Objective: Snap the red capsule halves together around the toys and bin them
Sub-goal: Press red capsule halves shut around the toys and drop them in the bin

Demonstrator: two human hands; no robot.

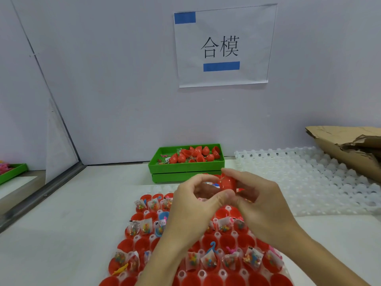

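Note:
My left hand (191, 205) and my right hand (259, 203) meet above the tray, both curled round a red capsule (227, 183) held between their fingertips. A bit of a toy shows at the capsule's left side. Below my hands lies a translucent holder tray (152, 237) filled with open red capsule halves (226, 241), many holding small bagged toys (210, 262). A green bin (185, 167) stands behind by the wall, with several closed red capsules (181, 158) inside.
An empty white holder tray (309, 178) lies at the right, with torn cardboard (350, 147) on its far corner. A paper sign (223, 45) hangs on the wall. Another green tray (12, 172) sits beyond the divider at far left.

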